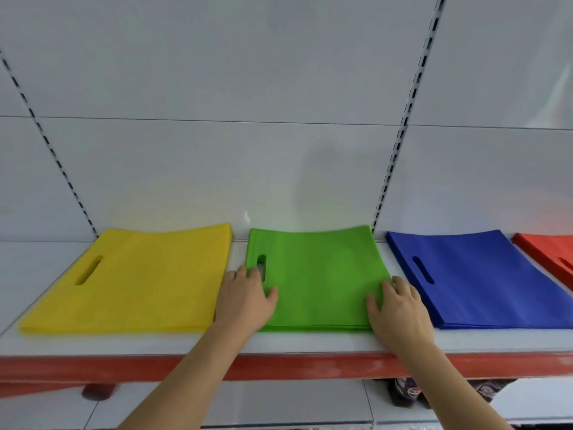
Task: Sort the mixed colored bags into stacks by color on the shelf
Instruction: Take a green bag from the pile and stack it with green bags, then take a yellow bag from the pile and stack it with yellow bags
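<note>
- Clearly these bags are light, thin and floppy; the green stack (316, 274) lies flat in the middle of the shelf (46, 268), between the yellow stack (139, 280) and the blue stack (477, 277).
- My left hand (246, 297) lies spread on its left edge by the handle slot, and my right hand (398, 308) lies flat on its right front corner; neither pinches anything.
- I judge the layers would slide, so squaring from both side edges suits best.
- A red stack (548, 252) shows partly at far right.
- White, smooth shelf with a red front lip (93, 367); a white slotted back panel (217, 88) rises behind.
</note>
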